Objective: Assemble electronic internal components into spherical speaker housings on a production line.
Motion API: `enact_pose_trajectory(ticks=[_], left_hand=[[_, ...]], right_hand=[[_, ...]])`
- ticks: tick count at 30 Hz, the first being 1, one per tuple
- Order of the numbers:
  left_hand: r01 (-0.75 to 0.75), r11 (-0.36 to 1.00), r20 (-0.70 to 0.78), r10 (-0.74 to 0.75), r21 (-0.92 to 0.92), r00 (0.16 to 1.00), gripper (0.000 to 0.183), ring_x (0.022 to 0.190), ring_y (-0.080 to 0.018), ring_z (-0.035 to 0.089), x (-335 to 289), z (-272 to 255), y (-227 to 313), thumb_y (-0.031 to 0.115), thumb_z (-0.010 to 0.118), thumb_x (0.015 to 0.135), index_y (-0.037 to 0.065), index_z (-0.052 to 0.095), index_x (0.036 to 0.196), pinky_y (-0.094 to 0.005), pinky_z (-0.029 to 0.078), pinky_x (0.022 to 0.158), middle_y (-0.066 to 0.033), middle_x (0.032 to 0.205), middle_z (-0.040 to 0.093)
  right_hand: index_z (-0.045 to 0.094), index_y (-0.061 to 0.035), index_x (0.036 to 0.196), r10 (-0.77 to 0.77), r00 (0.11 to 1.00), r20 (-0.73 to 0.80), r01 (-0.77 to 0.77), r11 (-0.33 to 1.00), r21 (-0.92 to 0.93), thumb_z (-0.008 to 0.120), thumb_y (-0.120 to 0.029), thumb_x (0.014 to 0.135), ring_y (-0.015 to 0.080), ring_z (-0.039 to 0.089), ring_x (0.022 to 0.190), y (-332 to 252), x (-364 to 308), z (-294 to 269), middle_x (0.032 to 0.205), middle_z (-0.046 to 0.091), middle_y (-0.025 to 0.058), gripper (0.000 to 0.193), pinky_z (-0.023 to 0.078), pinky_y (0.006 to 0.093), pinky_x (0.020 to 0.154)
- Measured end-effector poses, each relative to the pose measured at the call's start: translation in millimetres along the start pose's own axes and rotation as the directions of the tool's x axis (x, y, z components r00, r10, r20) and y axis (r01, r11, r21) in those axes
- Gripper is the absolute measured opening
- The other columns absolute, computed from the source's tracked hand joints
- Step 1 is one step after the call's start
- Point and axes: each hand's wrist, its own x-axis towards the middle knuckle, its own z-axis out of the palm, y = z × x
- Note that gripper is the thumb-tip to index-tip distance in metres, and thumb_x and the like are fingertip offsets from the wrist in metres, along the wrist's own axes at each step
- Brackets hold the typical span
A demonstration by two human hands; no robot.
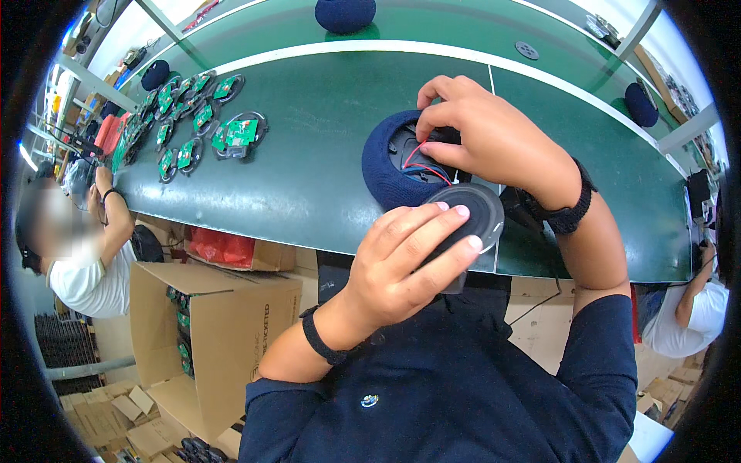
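Note:
A round, navy fabric-covered housing (377, 163) rests on the green table in front of me, its open face showing black plastic and red and dark wires (429, 167). My right hand (498, 135) reaches over the housing's far right rim, with thumb and forefinger closed around a red wire at the opening. My left hand (405, 262) holds a black round disc (488, 210) by its flat face, fingers spread across it. The disc is tilted beside the near right edge of the housing, and the wires run toward it. Its underside is hidden from view.
Green circuit boards (239, 134) on black round bases lie grouped at the table's left. More navy housings (345, 14) sit on the belt beyond the white rail. An open cardboard box (243, 332) stands below left. One person (89, 278) works at far left, another (687, 316) at far right.

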Motion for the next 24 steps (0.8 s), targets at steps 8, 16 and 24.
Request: enact_pose_trajectory(ticks=[8,16,24], left_hand=[[0.281,0.93,-0.136,-0.318,-0.236,0.938,0.048,0.114,-0.0286,0.067,-10.4,-1.8,-3.1,-0.003,0.065,0.096,-0.003,0.043,0.139,-0.0373,0.054,0.098,-0.0265,0.129,0.063],[0.551,0.68,-0.207,-0.701,-0.483,0.683,0.05,0.108,-0.0163,0.062,0.3,-3.9,9.5,0.007,0.066,0.097,-0.002,0.048,0.143,-0.0309,0.05,0.096,-0.0122,0.125,0.062],[0.614,0.467,-0.128,-0.849,-0.637,0.512,0.049,0.081,-0.0111,0.067,25.3,-17.4,-17.9,0.011,0.063,0.1,0.002,0.044,0.144,-0.0224,0.053,0.056,-0.0083,0.105,0.067]], right_hand=[[0.065,-0.0054,0.103,-0.072,0.977,-0.203,0.085,0.995,0.056,0.069,-0.011,0.089,0.0291,0.061,0.104,21.5,-3.1,17.7,0.109,0.065,0.01,0.016,0.048,0.0371,0.091],[0.069,-0.0086,0.123,0.081,0.946,-0.314,0.088,0.868,0.49,0.065,-0.008,0.093,0.0164,0.063,0.1,25.8,-1.9,37.4,0.11,0.074,0.0034,0.03,0.047,0.0301,0.083],[0.077,-0.0058,0.109,-0.09,0.94,-0.328,0.245,0.848,0.469,0.071,-0.01,0.093,0.0194,0.061,0.1,36.9,-1.8,38.1,0.102,0.075,0.0045,0.017,0.048,0.0339,0.093]])
